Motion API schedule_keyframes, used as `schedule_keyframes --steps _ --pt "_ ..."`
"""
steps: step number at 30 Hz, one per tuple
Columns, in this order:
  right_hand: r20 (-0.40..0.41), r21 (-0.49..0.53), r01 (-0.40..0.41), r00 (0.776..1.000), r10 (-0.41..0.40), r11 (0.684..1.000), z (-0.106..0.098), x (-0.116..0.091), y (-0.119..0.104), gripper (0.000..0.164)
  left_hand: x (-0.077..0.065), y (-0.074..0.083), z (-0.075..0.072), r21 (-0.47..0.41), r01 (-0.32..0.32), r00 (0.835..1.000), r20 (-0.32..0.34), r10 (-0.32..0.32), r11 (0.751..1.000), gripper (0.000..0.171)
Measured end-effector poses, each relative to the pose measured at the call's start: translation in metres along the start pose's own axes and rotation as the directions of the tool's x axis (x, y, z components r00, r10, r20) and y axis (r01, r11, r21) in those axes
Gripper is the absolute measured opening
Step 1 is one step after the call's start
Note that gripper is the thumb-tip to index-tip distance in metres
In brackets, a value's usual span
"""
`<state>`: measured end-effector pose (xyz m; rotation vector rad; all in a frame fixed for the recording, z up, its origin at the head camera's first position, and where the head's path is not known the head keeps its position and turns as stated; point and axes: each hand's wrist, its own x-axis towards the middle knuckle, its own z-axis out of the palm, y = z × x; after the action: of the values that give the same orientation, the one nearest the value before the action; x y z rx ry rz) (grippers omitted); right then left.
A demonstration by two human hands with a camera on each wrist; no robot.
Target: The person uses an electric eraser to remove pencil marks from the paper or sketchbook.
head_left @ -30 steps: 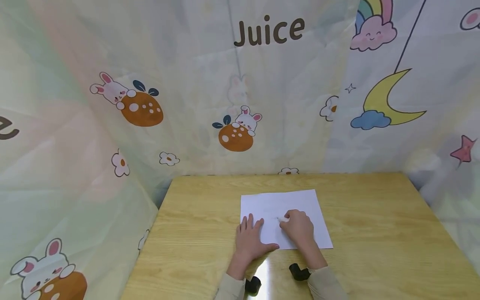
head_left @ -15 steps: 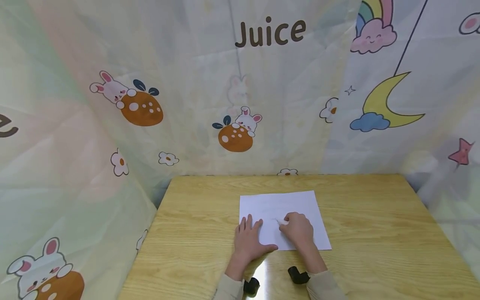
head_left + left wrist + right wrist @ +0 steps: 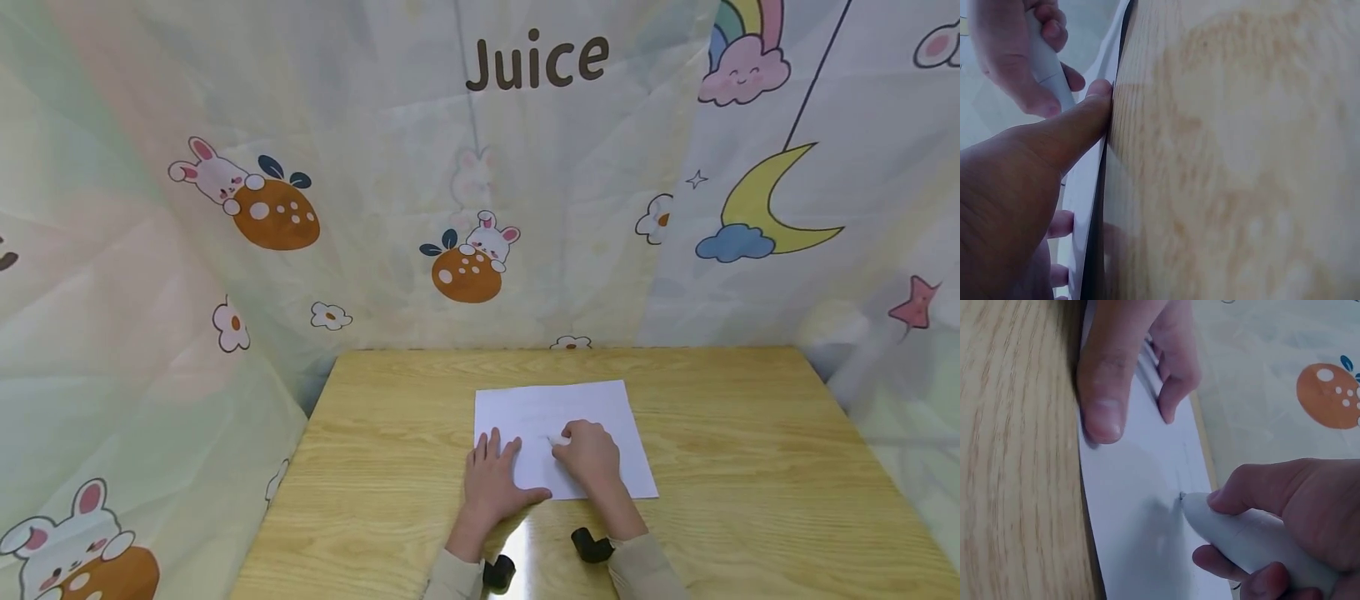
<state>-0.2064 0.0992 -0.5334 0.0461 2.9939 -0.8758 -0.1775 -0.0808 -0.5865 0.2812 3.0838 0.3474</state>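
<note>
A sheet of white paper (image 3: 525, 408) lies on the wooden table. Over its lower left part, my left hand (image 3: 491, 483) rests with fingers spread, the thumb (image 3: 1082, 122) lying along the near edge. My right hand (image 3: 590, 454) grips a thick, smooth white pen (image 3: 1241, 534) between thumb and curled fingers. The pen is tilted, and its small dark tip (image 3: 1182, 495) is right at the paper's surface. Faint thin marks show on the paper by the tip in the right wrist view. The rear end of the pen is hidden in the palm.
Wooden table (image 3: 750, 467) extends on both sides of the paper. A printed fabric curtain (image 3: 375, 208) hangs behind and at the sides of it. Black wrist-worn pieces (image 3: 591, 546) sit by both beige sleeves (image 3: 645, 571), close over the table's near part.
The head view has shifted a little, moving the whole scene slightly left. Both hands keep their places on the paper, and the right hand still holds the pen with its tip at the sheet.
</note>
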Motion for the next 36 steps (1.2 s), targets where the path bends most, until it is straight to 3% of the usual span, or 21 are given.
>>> schedule_keyframes --steps 26,36 --pt "0.013 -0.024 0.006 1.000 -0.005 1.000 0.0084 0.0051 0.0006 0.023 -0.0007 -0.0028 -0.0023 -0.012 -0.002 1.000 -0.010 0.002 1.000 0.102" --pt "0.001 -0.029 0.008 1.000 -0.008 1.000 0.0100 0.0024 0.0011 0.023 -0.0015 -0.0037 0.0045 0.009 -0.003 1.000 -0.014 0.003 1.000 0.104"
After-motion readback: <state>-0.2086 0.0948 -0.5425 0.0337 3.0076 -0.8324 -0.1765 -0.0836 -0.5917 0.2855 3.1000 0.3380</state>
